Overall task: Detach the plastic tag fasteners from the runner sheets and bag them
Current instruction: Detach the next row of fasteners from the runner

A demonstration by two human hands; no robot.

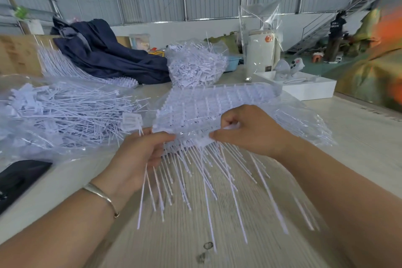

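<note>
Pale worktable (359, 137), runner sheets (208, 104) between both hands, left hand (139, 154) gripping fasteners, right hand (245, 128) pinching one.

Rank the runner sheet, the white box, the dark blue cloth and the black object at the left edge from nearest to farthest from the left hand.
From the left hand:
1. Runner sheet, held in it.
2. Black object, on the left.
3. Dark blue cloth, far back left.
4. White box, far back right.

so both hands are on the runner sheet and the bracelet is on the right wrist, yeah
Not quite: the head view shows the bracelet on the left wrist. Both the left hand and the right hand do grip the runner sheet.
</note>
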